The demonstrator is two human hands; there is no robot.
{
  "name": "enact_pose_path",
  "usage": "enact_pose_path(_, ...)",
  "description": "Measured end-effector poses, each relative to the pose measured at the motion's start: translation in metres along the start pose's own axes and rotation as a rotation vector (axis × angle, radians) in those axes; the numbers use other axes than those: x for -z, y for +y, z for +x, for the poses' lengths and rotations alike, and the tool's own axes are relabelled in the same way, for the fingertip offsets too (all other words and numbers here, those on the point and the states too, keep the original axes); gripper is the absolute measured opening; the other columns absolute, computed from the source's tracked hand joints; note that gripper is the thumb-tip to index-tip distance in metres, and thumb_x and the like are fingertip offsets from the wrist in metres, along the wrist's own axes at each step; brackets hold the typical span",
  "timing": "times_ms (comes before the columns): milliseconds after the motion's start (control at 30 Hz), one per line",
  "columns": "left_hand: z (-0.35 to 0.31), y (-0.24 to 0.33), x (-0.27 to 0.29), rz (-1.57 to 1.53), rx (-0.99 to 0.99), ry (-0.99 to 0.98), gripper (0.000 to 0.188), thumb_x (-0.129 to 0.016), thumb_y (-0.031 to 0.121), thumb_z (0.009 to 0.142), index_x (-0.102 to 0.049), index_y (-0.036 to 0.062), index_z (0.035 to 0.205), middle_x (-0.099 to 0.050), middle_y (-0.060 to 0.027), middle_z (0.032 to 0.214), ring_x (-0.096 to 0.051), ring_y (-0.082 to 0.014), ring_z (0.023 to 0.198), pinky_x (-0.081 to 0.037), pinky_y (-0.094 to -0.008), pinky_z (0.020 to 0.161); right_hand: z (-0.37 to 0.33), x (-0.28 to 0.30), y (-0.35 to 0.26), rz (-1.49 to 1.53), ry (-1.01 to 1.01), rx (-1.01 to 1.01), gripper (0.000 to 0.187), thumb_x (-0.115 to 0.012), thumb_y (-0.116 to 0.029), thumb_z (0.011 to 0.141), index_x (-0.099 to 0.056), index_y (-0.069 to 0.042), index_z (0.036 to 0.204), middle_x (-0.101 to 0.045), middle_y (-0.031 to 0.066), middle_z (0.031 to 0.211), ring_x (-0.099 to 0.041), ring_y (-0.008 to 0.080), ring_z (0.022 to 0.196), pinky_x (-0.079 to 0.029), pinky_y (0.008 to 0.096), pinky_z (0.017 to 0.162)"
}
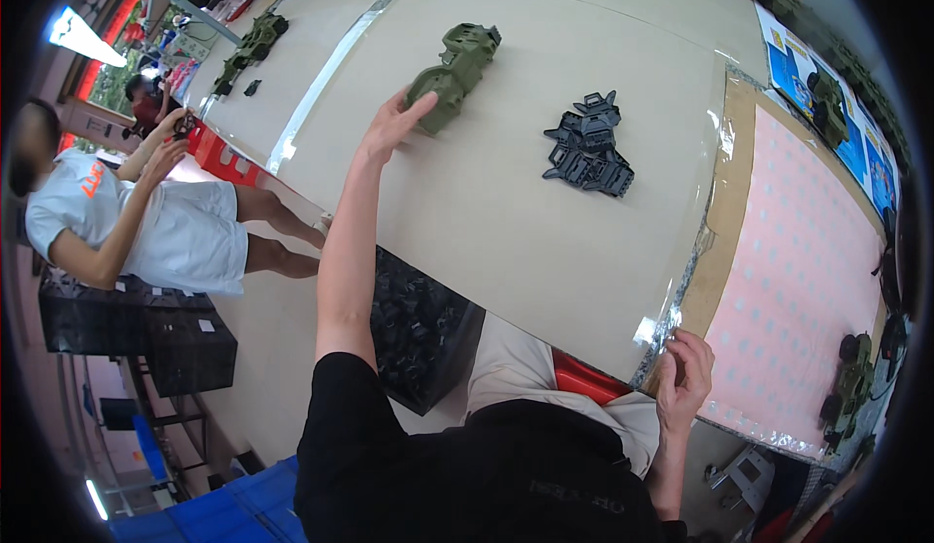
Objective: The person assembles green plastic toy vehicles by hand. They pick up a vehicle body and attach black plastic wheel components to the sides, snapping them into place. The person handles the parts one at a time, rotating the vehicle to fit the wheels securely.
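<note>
An olive-green plastic toy vehicle body (467, 56) lies on the beige-covered table, ahead and left of centre. My left hand (393, 126) reaches out to its near end, the thumb on top and the other fingers along its left side. Right of it on the table sits a small cluster of dark grey plastic parts (590, 146), with neither hand on them. My right hand (685, 380) rests at the table's near edge, by the taped seam, its fingers loosely bent and apart, and nothing shows in it.
A black crate (413, 324) full of dark parts stands below the table's left edge. A pink patterned sheet (793, 280) covers the right side, with a green toy vehicle (848, 387) near its corner. Another toy vehicle (251, 52) sits far left. A person in white (146, 212) stands at left.
</note>
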State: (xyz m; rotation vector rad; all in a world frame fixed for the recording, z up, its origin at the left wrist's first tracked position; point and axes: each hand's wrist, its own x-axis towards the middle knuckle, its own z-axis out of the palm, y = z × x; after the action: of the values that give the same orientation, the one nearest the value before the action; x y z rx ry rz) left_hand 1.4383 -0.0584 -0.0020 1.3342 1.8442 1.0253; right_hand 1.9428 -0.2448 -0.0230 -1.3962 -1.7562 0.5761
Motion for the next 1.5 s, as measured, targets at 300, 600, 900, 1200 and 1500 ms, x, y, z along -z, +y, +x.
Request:
enact_pose_path(300, 0.003, 0.013, -0.036, 0.717, -0.53, 0.531, 0.041, -0.074, 0.01, 0.069, -0.062, 0.007, 0.108, -0.05, -0.0109, 0.093, -0.054, -0.0263, 0.086, -0.045, -0.0391, 0.074, 0.0, 0.0, 0.0, -0.011, -0.011, -0.006, 0.013, -0.064, -0.002, 0.072, -0.063, 0.0, 0.085, -0.062, 0.014, 0.099, -0.056, 0.0289, 0.095, -0.04, 0.0358, 0.085)
enact_pose_path(600, -0.035, 0.042, -0.066, 0.952, -0.649, 0.544, 0.041, -0.072, 0.017, 0.074, -0.06, 0.01, 0.113, -0.053, -0.0098, 0.106, -0.044, -0.0277, 0.118, -0.031, -0.0422, 0.096, 0.001, 0.003, -0.001, -0.024, -0.009, -0.02, 0.012, -0.065, -0.004, 0.073, -0.063, 0.001, 0.084, -0.062, 0.0143, 0.099, -0.056, 0.0298, 0.095, -0.041, 0.0369, 0.085)
enact_pose_path(900, -0.124, 0.084, -0.141, 0.189, -0.325, -0.028, 0.031, -0.069, 0.017, 0.08, -0.063, 0.005, 0.108, -0.055, -0.0105, 0.108, -0.047, -0.0257, 0.116, -0.04, -0.037, 0.091, 0.006, 0.007, 0.005, 0.102, -0.026, -0.093, 0.013, -0.066, -0.002, 0.073, -0.064, 0.0, 0.085, -0.064, 0.0137, 0.097, -0.057, 0.0293, 0.094, -0.042, 0.0363, 0.085)
enact_pose_path(1200, -0.092, 0.108, -0.178, 0.459, -0.474, -0.118, 0.106, -0.086, 0.032, 0.06, -0.024, 0.0108, 0.144, -0.028, -0.0203, 0.135, -0.037, -0.0323, 0.122, -0.04, -0.0349, 0.093, 0.0, 0.011, 0.01, 0.254, 0.028, -0.13, 0.01, -0.067, -0.003, 0.074, -0.064, 0.0, 0.083, -0.065, 0.0119, 0.093, -0.059, 0.0277, 0.09, -0.044, 0.0359, 0.082)
enact_pose_path(1500, -0.081, 0.104, -0.217, 0.339, -0.566, -0.249, 0.093, -0.079, 0.019, 0.07, -0.024, 0.0133, 0.145, -0.021, -0.0206, 0.144, -0.026, -0.0337, 0.132, -0.025, -0.0411, 0.108, -0.003, 0.013, 0.017, 0.489, 0.153, 0.017, 0.011, -0.067, -0.005, 0.08, -0.065, -0.002, 0.089, -0.065, 0.0086, 0.093, -0.06, 0.0227, 0.084, -0.043, 0.0339, 0.081)
